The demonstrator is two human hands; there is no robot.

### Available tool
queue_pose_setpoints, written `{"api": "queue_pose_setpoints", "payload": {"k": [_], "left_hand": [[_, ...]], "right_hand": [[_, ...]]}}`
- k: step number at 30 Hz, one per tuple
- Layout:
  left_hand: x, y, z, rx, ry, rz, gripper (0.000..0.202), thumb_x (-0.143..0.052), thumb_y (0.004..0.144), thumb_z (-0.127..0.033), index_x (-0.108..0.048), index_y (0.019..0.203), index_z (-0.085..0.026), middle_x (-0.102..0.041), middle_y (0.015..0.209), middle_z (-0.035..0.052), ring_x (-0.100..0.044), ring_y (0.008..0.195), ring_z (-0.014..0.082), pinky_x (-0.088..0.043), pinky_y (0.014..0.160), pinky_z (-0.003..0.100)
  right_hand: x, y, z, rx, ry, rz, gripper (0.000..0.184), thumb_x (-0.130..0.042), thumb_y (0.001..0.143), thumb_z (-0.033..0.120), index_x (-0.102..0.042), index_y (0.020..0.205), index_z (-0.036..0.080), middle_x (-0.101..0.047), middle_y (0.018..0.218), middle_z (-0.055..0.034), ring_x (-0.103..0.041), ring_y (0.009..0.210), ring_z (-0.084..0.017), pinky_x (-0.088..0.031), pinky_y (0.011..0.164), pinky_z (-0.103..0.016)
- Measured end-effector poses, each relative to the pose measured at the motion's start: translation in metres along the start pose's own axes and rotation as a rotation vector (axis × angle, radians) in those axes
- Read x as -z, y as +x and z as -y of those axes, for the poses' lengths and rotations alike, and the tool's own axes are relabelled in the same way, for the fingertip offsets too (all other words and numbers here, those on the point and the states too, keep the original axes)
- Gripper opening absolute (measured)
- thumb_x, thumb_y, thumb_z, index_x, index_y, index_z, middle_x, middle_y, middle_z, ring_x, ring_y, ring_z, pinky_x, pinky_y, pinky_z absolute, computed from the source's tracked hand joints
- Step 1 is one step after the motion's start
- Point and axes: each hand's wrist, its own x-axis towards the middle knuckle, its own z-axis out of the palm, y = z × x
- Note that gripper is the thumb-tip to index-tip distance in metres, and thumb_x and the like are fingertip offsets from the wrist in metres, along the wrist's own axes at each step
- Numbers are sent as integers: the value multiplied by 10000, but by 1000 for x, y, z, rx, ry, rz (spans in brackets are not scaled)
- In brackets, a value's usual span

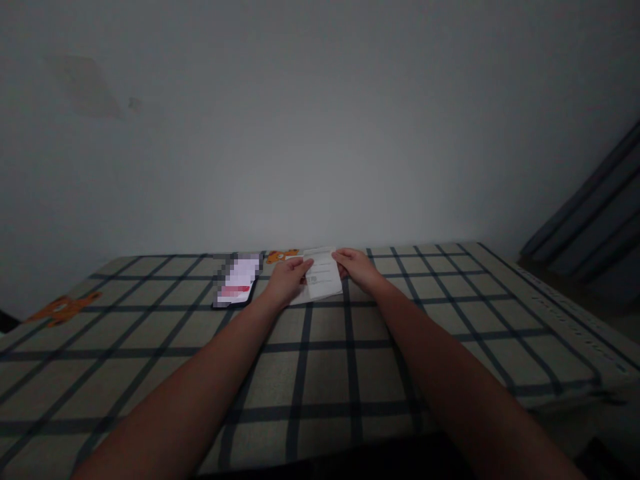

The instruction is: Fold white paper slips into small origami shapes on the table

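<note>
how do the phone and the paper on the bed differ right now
The phone lies flat, touched by no hand, while the paper is held between the left hand and right hand.
The phone has a lit screen with a red patch; the paper is dull white with grey print.
Both show a pale face over the checked cloth.

- Dim grey light falls on a wall (320, 133), palest at mid-frame, darkening toward the corners.
- A phone screen (243, 272) glows brightest, partly masked by blocky pixels.
- Forearms (215, 377) darken toward the bottom edge.
- Print on the white paper (325, 277) is too soft to read.
- Wide-angle stretch marks the outer edges.
</note>
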Motion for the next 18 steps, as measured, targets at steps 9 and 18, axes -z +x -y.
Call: {"api": "queue_pose_setpoints", "payload": {"k": [9, 18], "left_hand": [[2, 3, 1, -31, 12, -4, 296, -634, 688, -377, -640, 852, -131, -656, 763, 61, -596, 638, 143, -441, 513, 224], [0, 0, 0, -46, 115, 49, 287, -627, 686, -400, -624, 717, -114, -641, 704, 72, -569, 586, 132, -440, 539, 238]], "right_hand": [[0, -1, 1, -16, -69, -17, 219, -571, 729, 329, -619, 766, 119, -594, 629, -18, -498, 507, -74, -389, 482, -193], [3, 3, -3, 35, -95, -109, 278, -561, 727, 375, -627, 812, 118, -608, 650, -26, -495, 501, -74, -394, 485, -198]]}}
